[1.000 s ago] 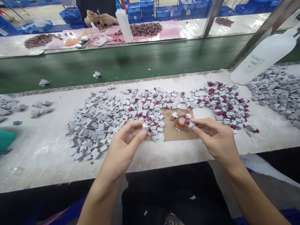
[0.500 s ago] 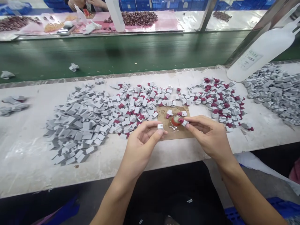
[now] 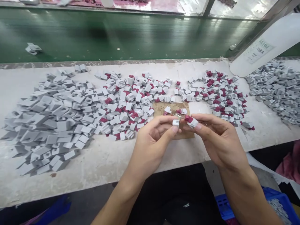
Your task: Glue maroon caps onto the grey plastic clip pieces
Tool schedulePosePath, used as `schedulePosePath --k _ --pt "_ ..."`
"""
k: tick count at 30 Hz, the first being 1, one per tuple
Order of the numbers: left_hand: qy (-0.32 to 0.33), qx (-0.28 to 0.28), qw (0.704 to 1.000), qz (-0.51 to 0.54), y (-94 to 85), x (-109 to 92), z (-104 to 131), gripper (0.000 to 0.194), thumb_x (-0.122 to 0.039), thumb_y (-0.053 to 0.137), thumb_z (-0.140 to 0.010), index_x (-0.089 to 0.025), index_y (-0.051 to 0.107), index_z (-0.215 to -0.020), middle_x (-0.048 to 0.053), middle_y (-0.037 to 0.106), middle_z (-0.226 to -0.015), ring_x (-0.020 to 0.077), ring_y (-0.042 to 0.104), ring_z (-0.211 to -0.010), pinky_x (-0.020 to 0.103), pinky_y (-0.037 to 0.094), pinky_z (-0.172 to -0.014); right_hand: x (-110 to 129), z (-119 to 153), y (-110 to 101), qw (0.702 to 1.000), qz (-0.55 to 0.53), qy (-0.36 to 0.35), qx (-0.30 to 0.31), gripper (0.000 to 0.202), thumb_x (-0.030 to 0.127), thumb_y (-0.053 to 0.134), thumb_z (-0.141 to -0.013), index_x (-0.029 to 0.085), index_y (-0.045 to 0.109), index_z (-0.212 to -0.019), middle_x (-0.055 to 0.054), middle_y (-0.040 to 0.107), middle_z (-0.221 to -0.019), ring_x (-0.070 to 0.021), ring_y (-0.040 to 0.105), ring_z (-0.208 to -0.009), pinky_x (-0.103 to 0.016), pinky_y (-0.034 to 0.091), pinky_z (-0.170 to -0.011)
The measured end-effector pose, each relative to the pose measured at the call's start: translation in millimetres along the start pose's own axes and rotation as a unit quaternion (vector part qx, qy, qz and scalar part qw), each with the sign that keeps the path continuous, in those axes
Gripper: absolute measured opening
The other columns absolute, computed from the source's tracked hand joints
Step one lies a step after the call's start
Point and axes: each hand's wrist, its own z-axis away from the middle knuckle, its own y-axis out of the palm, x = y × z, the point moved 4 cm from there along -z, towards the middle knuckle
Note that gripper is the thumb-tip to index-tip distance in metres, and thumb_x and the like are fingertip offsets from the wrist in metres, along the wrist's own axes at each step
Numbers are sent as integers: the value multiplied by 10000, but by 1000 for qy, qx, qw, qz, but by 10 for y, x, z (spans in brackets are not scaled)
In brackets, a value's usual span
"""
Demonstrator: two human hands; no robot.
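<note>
Between thumb and fingertips my left hand (image 3: 156,139) pinches a small grey plastic block (image 3: 175,123). Just to its right, a grey-and-maroon plastic piece (image 3: 191,121) is gripped by my right hand (image 3: 217,137), its maroon end pointing left toward the block. The two parts are close together but apart. Behind my fingers lies a brown cardboard sheet (image 3: 161,107) with wet, shiny liquid on it; my hands cover much of it. On that sheet rest two loose grey-and-maroon pieces, one of them a joined piece (image 3: 167,110) near the left.
Plain grey blocks (image 3: 63,125) are heaped on the left, running into mixed grey-and-maroon pieces (image 3: 133,100). More joined pieces (image 3: 225,93) lie right of the cardboard. A white squeeze bottle (image 3: 262,47) stands before another grey pile (image 3: 278,90). Beyond runs a green conveyor belt (image 3: 93,34).
The right hand has lifted the grey-and-maroon piece off the wet spot and drawn it closer. My left hand has moved right with its block, narrowing the gap. The view has tilted down.
</note>
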Motion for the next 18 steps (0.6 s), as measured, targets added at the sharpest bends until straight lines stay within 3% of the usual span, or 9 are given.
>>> schedulePosePath --k 4,10,15,18 --pt "0 11 1000 13 54 -10 -5 170 -339 919 -1051 -226 896 -1176 82 933 -1135 295 919 -1091 402 771 -1018 9 14 44 1000 -23 7 10 194 420 1031 -949 338 964 -1112 -44 952 -1176 -293 934 -1084 -447 787 -1018" --pt "6 18 1000 8 32 -21 -22 150 -318 902 -1065 -236 892 -1189 66 931 -1153 265 914 -1099 341 764 -988 31 39 45 999 -6 -16 29 128 370 988 -1007 374 977 -1135 -27 942 -1172 -251 918 -1099 -361 774 -988" --pt "22 51 997 -51 -9 -70 4 110 -319 909 -1059 -263 917 -1154 54 915 -1103 260 906 -1034 343 762 -960 117 36 64 996 54 -39 65 126 299 971 -1010 350 980 -1125 -36 913 -1071 -237 896 -1022 -352 781 -908" --pt "49 44 993 -94 -48 -135 20 95 -337 913 -1052 -297 932 -1135 51 905 -1132 269 895 -1029 353 761 -927 178 -5 102 994 41 -46 87 98 320 983 -995 325 976 -1093 -45 913 -1033 -244 895 -991 -365 784 -870"
